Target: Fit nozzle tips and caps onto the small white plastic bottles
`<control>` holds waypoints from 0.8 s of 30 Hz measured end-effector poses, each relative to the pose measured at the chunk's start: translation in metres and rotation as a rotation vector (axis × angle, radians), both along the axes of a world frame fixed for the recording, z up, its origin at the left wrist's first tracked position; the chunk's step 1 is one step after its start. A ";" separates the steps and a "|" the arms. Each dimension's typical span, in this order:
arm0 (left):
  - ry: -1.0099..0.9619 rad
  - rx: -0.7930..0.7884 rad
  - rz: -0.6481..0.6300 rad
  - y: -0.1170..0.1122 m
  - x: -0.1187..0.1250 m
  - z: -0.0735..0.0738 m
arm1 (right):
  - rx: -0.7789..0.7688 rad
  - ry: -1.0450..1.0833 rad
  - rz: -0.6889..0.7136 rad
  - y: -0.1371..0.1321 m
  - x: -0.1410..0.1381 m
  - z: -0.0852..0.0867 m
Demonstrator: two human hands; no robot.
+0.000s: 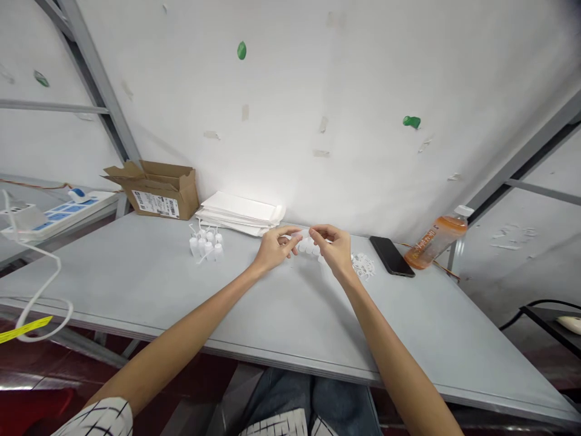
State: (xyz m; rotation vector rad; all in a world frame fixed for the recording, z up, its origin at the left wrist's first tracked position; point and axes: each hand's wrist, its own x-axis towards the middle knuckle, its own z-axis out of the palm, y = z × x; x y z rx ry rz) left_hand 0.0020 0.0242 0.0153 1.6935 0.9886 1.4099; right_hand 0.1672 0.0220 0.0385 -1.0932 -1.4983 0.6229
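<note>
My left hand (274, 248) and my right hand (333, 247) meet above the middle of the table, fingertips pinched. Between them is a small translucent white piece (304, 233), mostly covered by the fingers, so its exact kind is unclear. Just behind and below the hands lie several small white pieces (309, 245), partly hidden. To the right of my right hand is a loose pile of thin white curled pieces (364, 265). Off to the left stands a cluster of small white bottles (206, 243), with thin white strips sticking up from some.
An open cardboard box (161, 191) and a stack of white envelopes or sheets (240, 212) sit at the back left of the grey table (281, 315). A black phone (391, 256) and a tilted orange drink bottle (436, 239) are at right. A power strip (68, 212) lies far left.
</note>
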 end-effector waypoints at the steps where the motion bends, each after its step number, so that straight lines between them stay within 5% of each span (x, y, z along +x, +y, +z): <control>1: 0.058 0.027 0.014 0.000 0.001 -0.002 | 0.037 -0.039 -0.022 0.000 0.002 -0.002; 6: 0.441 0.362 0.271 -0.003 0.002 -0.012 | 0.174 -0.313 -0.136 0.002 0.017 -0.002; 9: 0.517 0.460 0.351 -0.003 0.001 -0.013 | 0.124 -0.508 -0.204 0.005 0.029 -0.001; 24: 0.518 0.390 0.324 -0.007 -0.001 -0.006 | 0.056 -1.041 -0.194 0.005 0.029 -0.013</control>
